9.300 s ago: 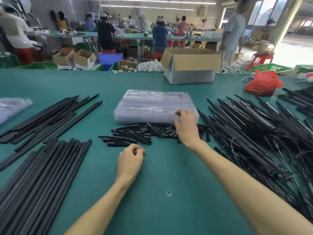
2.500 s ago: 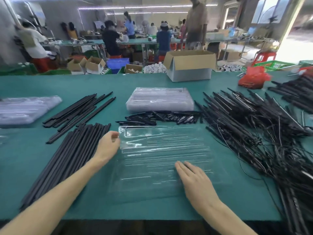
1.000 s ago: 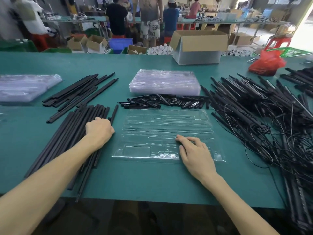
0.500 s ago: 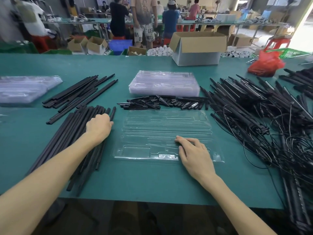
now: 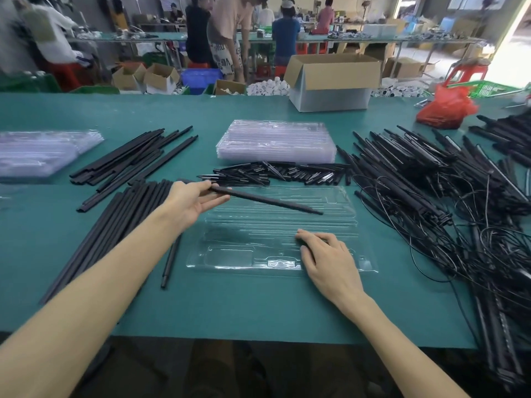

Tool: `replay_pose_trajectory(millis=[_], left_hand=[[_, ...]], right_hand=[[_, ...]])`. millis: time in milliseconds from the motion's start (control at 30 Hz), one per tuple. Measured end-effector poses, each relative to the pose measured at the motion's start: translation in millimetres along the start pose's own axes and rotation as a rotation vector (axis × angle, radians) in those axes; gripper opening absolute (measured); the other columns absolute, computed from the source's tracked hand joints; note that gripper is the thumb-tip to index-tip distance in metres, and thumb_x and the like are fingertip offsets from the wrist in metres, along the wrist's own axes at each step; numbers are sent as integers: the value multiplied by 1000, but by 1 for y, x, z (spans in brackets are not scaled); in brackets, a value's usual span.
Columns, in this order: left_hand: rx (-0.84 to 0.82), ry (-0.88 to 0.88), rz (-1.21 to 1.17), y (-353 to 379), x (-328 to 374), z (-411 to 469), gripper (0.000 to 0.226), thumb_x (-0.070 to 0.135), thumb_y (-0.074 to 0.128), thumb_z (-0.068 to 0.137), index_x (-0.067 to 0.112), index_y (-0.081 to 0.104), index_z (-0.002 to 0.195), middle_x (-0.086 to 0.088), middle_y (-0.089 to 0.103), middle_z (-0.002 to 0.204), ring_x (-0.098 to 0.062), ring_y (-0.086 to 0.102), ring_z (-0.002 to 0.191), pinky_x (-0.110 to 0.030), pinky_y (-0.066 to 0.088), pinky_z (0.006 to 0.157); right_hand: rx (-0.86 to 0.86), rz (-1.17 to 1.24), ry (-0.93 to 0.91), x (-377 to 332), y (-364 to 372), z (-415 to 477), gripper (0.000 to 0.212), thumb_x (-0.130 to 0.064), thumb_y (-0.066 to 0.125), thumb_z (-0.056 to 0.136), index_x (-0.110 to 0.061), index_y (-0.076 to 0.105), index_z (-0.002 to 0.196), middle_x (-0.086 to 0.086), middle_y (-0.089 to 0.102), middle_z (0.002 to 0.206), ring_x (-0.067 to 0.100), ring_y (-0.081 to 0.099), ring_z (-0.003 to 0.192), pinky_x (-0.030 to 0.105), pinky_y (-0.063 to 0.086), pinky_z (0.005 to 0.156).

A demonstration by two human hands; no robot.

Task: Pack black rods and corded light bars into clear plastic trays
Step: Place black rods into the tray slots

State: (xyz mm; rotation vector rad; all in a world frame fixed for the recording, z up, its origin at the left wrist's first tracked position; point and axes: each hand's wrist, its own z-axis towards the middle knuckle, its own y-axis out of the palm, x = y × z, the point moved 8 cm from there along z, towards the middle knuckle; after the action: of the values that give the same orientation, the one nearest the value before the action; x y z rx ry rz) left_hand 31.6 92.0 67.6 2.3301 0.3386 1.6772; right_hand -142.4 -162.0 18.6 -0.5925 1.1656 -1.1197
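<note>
The left hand (image 5: pixel 195 201) pinches a black rod (image 5: pixel 267 201) above the clear tray (image 5: pixel 230 254), on whose near right part the right hand (image 5: pixel 330 257) rests, fingers loosely bent.

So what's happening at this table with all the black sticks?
A person is packing parts on a table. Their left hand holds one black rod above a clear tray, and the right hand rests on its near part. Nothing looks packed in it yet. A pile of rods lies to the left, corded light bars to the right, a stack of trays behind.
</note>
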Motion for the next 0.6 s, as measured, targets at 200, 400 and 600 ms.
replay_pose_trajectory(millis=[200, 400, 600], left_hand=[[-48, -91, -136, 12, -44, -15, 16, -19, 48, 91, -7, 50, 100, -29, 65, 109, -47, 69, 100, -42, 64, 72], [-92, -98, -28, 14, -72, -21, 11, 12, 55, 103, 3, 55, 95, -19, 74, 110, -31, 71, 95, -40, 63, 75], [-63, -118, -29, 5, -70, -16, 10, 4, 66, 94, -6, 66, 96, -16, 69, 88, -26, 73, 75, -33, 62, 68]], right_hand=[[-88, 71, 109, 14, 6, 0, 45, -54, 41, 100, -39, 42, 142, -13, 55, 135, 18, 51, 125, 34, 40, 103], [-75, 78, 123, 12, 5, -1, 58, -46, 46, 102, -26, 26, 152, -20, 54, 140, 18, 50, 126, 36, 40, 102], [-77, 61, 116, 11, 4, 0, 55, -40, 46, 102, -24, 31, 152, -17, 55, 141, 18, 50, 127, 35, 39, 107]])
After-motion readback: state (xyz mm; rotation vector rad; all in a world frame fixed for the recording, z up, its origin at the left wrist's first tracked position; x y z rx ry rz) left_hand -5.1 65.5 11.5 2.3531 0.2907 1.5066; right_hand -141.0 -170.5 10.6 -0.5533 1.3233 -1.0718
